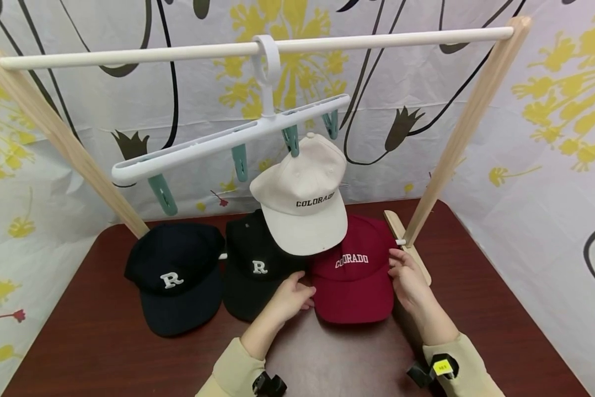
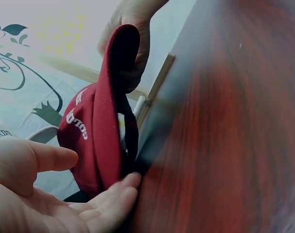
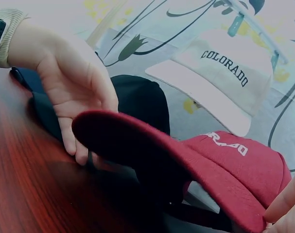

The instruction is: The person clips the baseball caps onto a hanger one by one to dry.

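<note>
A red baseball cap with white COLORADO lettering sits on the table between both hands, its brim toward me. My left hand is at the left edge of its brim, fingers low beside the brim and thumb apart from them in the left wrist view. At the cap's right side is my right hand, its fingertips touching the edge where brim and crown meet. Above and behind, a white COLORADO cap hangs from a teal clip on a white hanger.
A black cap and a navy cap, each with a white R, lie to the left on the dark red table. The hanger hooks over a white rod between wooden posts. Other teal clips hang unused.
</note>
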